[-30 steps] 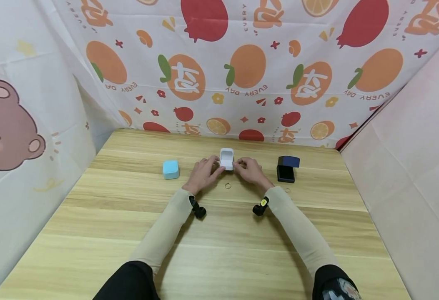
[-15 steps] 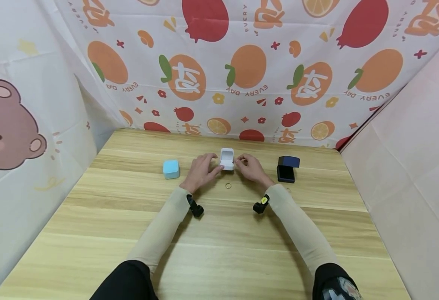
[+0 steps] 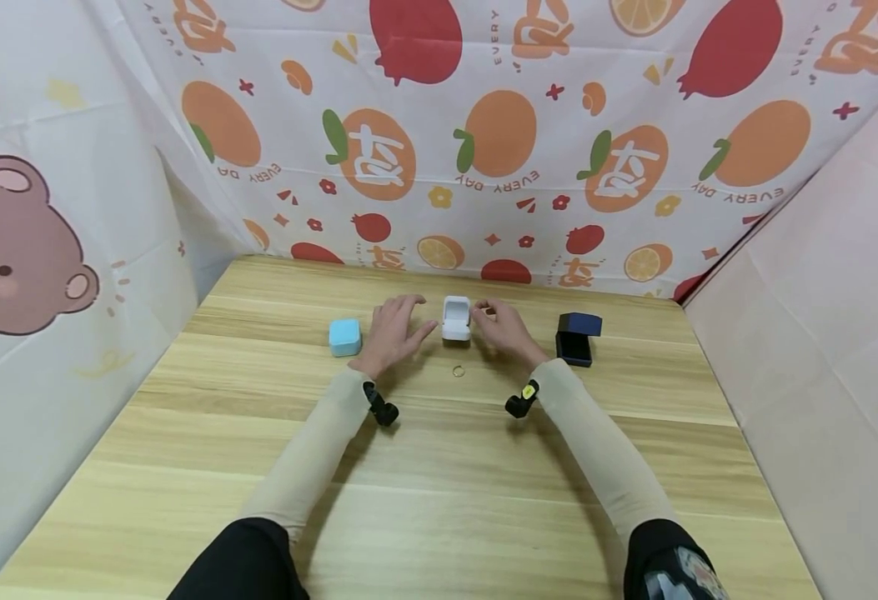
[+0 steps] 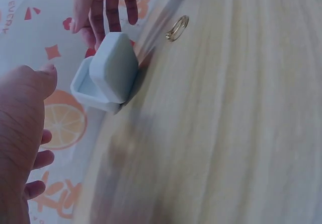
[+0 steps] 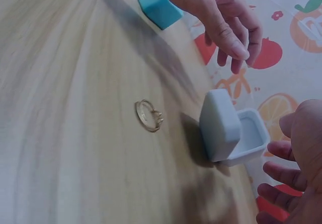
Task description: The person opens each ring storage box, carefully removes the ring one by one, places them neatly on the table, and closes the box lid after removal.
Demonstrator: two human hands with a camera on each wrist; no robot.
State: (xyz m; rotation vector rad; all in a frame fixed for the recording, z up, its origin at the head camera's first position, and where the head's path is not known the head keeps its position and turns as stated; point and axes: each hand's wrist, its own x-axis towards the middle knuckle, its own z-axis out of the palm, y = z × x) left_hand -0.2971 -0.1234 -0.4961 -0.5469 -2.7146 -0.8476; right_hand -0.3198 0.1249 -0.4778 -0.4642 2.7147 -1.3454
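Note:
A small white ring box point(image 3: 456, 332) stands with its lid raised near the far middle of the table. To its left, my left hand point(image 3: 393, 331) hovers apart from it, fingers spread and nothing held. My right hand point(image 3: 502, 327) is close beside the box's right side, its fingers loosely bent; the right wrist view shows a narrow gap between these fingers point(image 5: 278, 172) and the white box point(image 5: 220, 126). In front of the box lies a gold ring point(image 5: 142, 114) with a small ornament on its band.
A closed light-blue box point(image 3: 345, 337) sits left of my left hand. Past my right hand stands an open dark navy box point(image 3: 574, 348). A printed cloth point(image 3: 439, 183) hangs behind the table point(image 3: 439, 500), with pale cloths along both sides.
Both hands were at the white box's sides. My left hand has drawn away to the left, and my right hand has come slightly off it. The open box and the ring stay put.

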